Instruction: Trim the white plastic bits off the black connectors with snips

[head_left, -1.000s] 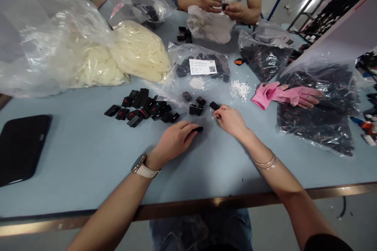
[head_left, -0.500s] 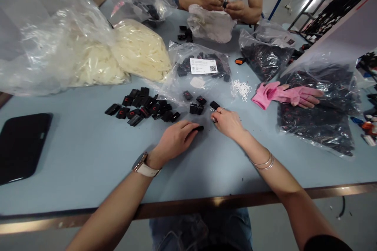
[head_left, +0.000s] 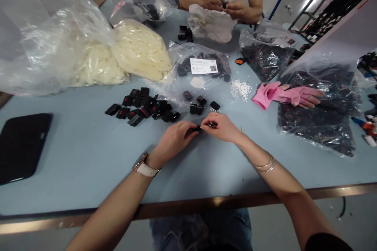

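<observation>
My left hand (head_left: 173, 139) rests on the blue table (head_left: 88, 153) with its fingers pinched on a small black plastic connector (head_left: 196, 128). My right hand (head_left: 224, 127) is closed on another small dark piece (head_left: 212, 124) and meets the left hand's connector tip to tip. Just beyond the hands lie a few loose black connectors (head_left: 198, 106), and to the left a pile of several black connectors (head_left: 144, 106).
A clear bag of black parts with a white label (head_left: 202, 66) lies behind the hands. Big bags of white parts (head_left: 138, 49) sit at left, bags of black parts (head_left: 318, 110) and pink gloves (head_left: 284, 95) at right. A black tablet (head_left: 20, 145) lies far left. A co-worker's hands (head_left: 224, 2) work opposite.
My right hand has come back from the loose connectors toward my left hand, and the two hands now meet over the small black pieces.
</observation>
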Demonstrator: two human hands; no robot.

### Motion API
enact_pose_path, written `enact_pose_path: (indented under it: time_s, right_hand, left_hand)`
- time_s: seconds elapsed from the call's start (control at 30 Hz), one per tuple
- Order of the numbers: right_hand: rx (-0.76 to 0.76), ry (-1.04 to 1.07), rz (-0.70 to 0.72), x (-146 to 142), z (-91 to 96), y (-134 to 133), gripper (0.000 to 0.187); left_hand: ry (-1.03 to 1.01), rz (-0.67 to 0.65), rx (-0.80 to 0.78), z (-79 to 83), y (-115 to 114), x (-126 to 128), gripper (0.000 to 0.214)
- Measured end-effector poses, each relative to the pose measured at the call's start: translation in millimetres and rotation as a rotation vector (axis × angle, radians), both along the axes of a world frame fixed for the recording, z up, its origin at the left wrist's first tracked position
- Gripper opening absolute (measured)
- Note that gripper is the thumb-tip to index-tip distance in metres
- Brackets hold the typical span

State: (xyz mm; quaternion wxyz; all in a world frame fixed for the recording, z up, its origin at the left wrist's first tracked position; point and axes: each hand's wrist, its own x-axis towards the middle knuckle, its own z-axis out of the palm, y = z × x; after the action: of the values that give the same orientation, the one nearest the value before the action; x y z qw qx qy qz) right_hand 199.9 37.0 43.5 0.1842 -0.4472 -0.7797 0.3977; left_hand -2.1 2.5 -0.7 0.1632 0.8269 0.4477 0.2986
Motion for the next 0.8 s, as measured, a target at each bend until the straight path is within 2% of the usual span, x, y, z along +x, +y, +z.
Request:
enact_pose_path:
  time_s: [0.43,0.8]
  right_hand:
    - [0.069,-0.151,0.085,-2,1.2,-3,0.016]
    - [0.135,-0.276,0.072,-8,4.3,-12,0.020]
  left_hand:
    - [0.014,-0.036,0.019,2.9,0,1,0.020]
    - [0.006,-0.046,0.038,1.5,0,2,0.020]
